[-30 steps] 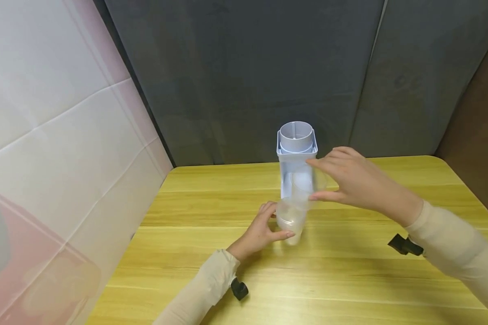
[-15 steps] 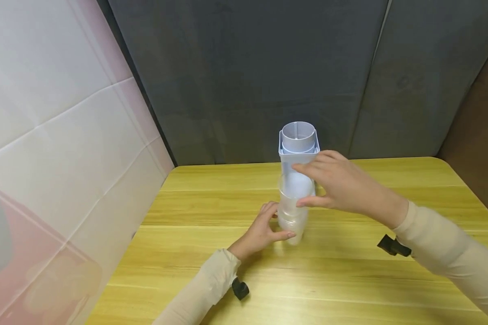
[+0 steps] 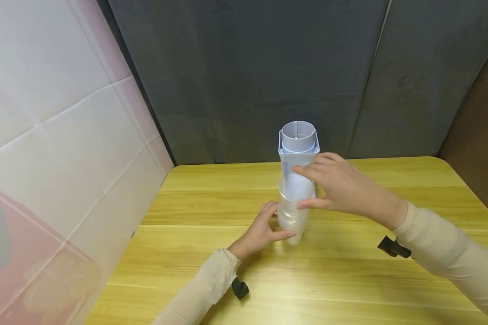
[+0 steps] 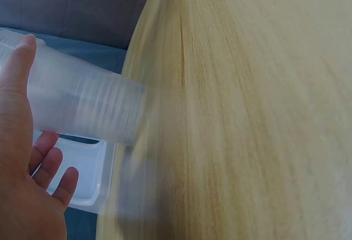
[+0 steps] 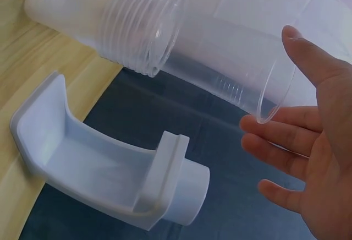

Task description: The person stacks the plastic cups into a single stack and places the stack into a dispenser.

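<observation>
A stack of clear plastic cups [image 5: 137,28] stands upright on the wooden table. My left hand [image 3: 260,232] holds it from the left, thumb in front and fingers behind. Another clear plastic cup [image 5: 225,64] stands up out of the stack's top, its lower part inside and its rim well above the other rims. At that rim is my right hand [image 3: 339,185], thumb and fingers on opposite sides of it. In the left wrist view the left thumb [image 4: 19,61] lies along the stack, its other fingers partly below.
Directly behind the cups stands a pale cup holder [image 3: 298,153] with a round tube on top and an open front, partly hidden by the cups. A dark curtain [image 3: 244,81] hangs behind the wooden table [image 3: 211,189].
My right hand has moved left and brought its plastic cup from beside the stack down into the stack's top. The left hand has stayed at the stack. Over the last half second little moves.
</observation>
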Demonstrator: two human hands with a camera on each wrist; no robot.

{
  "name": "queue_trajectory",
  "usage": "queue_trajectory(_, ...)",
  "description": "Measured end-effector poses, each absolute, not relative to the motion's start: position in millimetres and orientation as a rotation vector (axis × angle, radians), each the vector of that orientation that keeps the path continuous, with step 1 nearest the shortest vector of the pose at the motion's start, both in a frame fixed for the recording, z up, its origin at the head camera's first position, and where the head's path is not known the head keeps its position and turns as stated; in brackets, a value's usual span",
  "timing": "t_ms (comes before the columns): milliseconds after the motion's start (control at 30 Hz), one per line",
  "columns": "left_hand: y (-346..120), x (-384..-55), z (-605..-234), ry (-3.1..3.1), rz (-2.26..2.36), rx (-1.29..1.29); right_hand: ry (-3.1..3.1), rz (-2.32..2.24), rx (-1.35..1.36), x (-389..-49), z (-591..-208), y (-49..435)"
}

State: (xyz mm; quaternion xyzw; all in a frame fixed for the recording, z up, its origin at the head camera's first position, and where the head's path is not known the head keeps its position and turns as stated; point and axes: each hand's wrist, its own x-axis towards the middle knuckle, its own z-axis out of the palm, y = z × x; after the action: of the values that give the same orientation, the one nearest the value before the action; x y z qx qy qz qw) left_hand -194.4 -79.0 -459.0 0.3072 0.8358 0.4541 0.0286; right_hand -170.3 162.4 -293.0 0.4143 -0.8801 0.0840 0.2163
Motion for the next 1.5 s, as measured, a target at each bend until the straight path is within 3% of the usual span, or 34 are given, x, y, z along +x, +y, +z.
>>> queue_trajectory(1000,-79,-192,-462,2.604,1.392,0.933,-2.624,0.33,1.138,-176,-349,154)
queue_trajectory(1500,-80,-193,-465,2.602,1.389,0.933,-2.665,0.386,1.114,-175,-358,154)
